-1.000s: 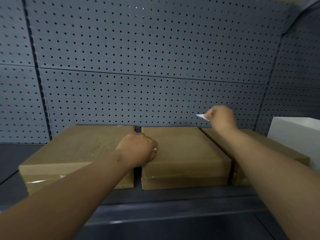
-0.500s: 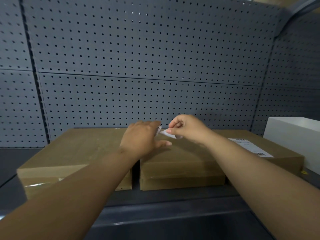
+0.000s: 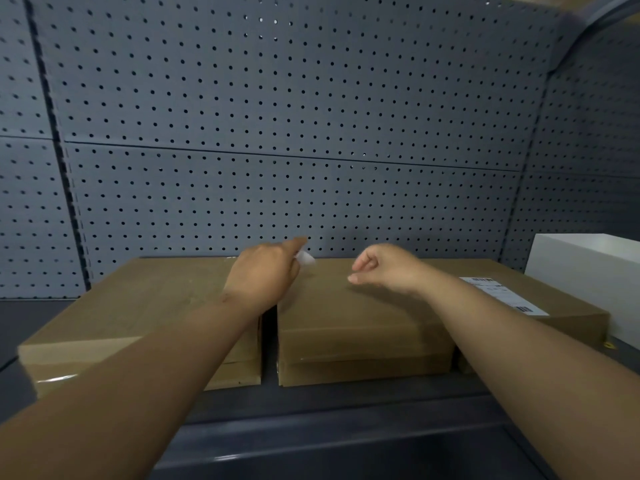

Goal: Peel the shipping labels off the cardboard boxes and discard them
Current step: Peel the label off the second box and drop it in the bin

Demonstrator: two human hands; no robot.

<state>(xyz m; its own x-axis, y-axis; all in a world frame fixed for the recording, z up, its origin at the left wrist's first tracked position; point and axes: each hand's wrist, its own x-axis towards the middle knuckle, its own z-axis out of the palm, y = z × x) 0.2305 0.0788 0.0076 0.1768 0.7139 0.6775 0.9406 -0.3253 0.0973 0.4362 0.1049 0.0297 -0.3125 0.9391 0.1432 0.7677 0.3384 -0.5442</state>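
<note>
Three flat cardboard boxes lie side by side on a dark shelf: a left box [image 3: 138, 306], a middle box [image 3: 353, 320] and a right box [image 3: 568, 306]. The right box carries a white shipping label [image 3: 502, 294] on its top. My left hand [image 3: 266, 275] hovers over the gap between the left and middle boxes, pinching a crumpled piece of white label [image 3: 304, 258]. My right hand [image 3: 388, 268] floats above the middle box, fingers loosely curled and apart, holding nothing.
A grey pegboard wall [image 3: 311, 116] stands behind the boxes. A white box [image 3: 588, 271] sits at the far right, next to the right cardboard box. The dark shelf edge [image 3: 346, 431] runs along the front.
The white label piece passed from my right hand to my left. My right hand came left from the right box, then drew back and opened; the right box's label came into view.
</note>
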